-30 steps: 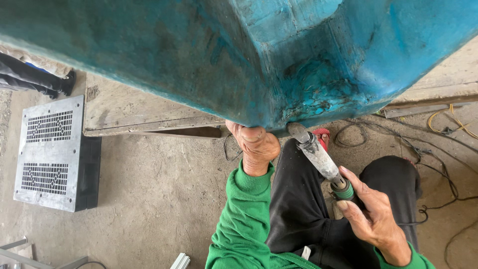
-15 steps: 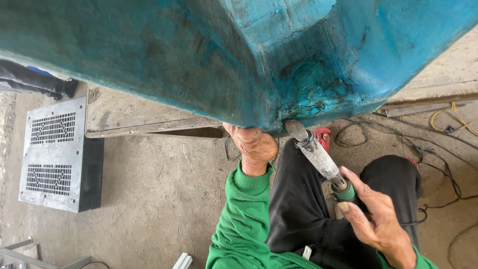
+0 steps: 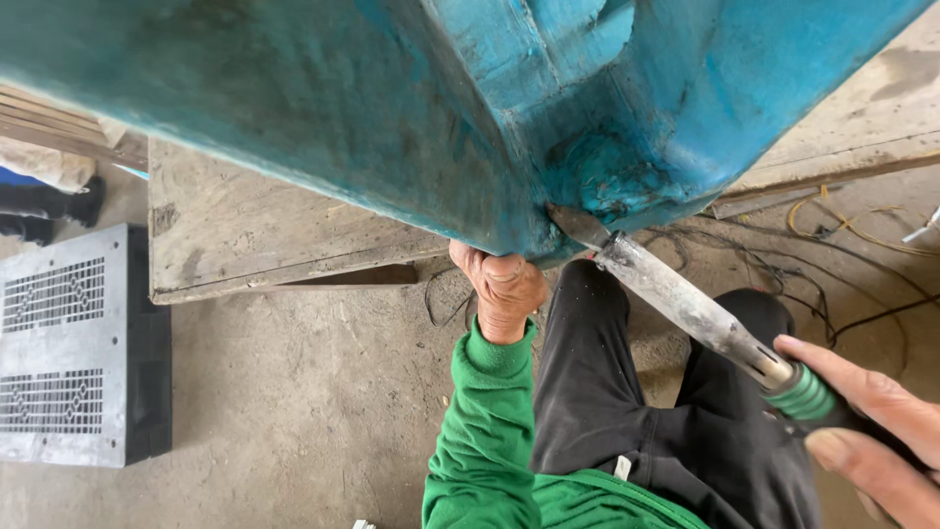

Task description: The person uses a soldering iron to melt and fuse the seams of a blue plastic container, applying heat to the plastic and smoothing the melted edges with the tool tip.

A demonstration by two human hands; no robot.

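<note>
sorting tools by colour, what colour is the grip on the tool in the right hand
Green grip, ribbed, seen in the head view.

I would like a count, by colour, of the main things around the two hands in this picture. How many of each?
Teal: 1, the big painted hull, touched by the left hand.
Silver: 1, the metal-barrelled tool held by the right hand.
Grey: 1, the vented panel on the floor.
Yellow: 1, the cable.
Total: 4

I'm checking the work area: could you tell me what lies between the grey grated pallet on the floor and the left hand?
In the head view, only bare concrete floor lies between the grated pallet and the left hand, with a board's edge just above that stretch.
</note>
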